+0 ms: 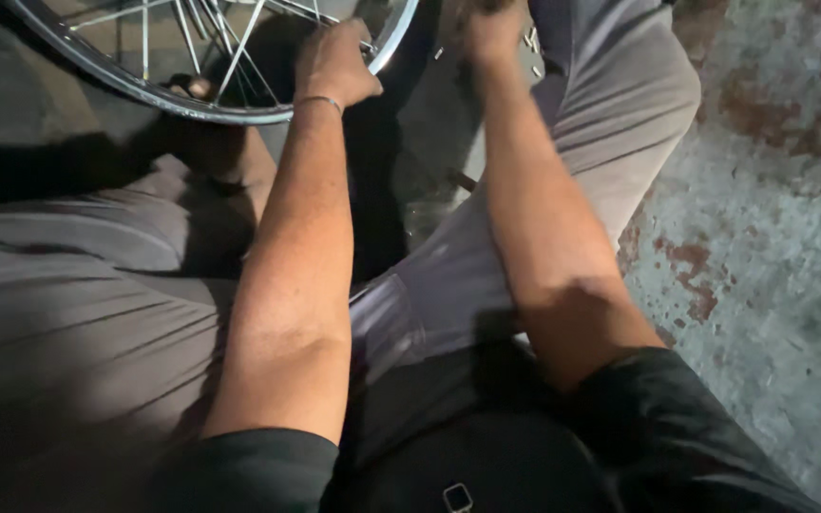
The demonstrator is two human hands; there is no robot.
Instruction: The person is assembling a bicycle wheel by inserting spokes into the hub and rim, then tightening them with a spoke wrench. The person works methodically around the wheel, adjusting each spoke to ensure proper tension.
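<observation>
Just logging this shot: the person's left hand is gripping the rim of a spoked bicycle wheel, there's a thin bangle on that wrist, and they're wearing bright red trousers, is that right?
Not quite. The head view shows the left hand on the rim of the spoked bicycle wheel and the thin bangle on that wrist, but the trousers are grey, not bright red.

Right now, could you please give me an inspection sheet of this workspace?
Surface: concrete floor, worn, with rusty red patches.
Job's things: spoked bicycle wheel with a metal rim, at the top edge, partly cut off by the frame.
Clutter: nothing seen.
Hands: left hand closed on the wheel's rim, thin bracelet at the wrist; right hand at the top edge, closed, its grip too dark to tell.
Cables: nothing seen.
Surroundings: the person's grey trousers and dark sleeves; a bare foot behind the wheel.
</observation>
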